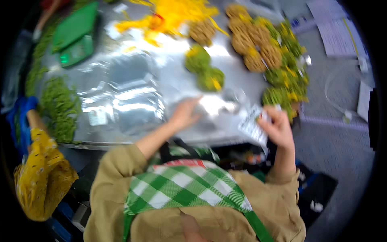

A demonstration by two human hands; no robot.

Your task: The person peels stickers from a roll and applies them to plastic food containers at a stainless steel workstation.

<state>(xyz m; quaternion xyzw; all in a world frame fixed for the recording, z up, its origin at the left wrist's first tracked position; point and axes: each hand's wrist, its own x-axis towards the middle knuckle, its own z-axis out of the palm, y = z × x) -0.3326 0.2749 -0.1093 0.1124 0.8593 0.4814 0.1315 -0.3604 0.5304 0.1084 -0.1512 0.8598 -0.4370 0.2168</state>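
My right hand pinches the edge of a clear plastic bag with a white printed label, near the table's front edge at right. The bag is smeared by glare and motion. My left hand is just left of it, over the shiny metal table, fingers stretched out and blurred, with nothing seen in them. Beyond it lie two round green bundles that look like coiled noodles, each with a yellow tie. Flat clear plastic bags are spread left of my left hand.
Brown coiled bundles and green ones are piled at right. Yellow ribbons heap at the far side. A green scale stands far left, above loose green strands. Another person's yellow sleeve shows at left.
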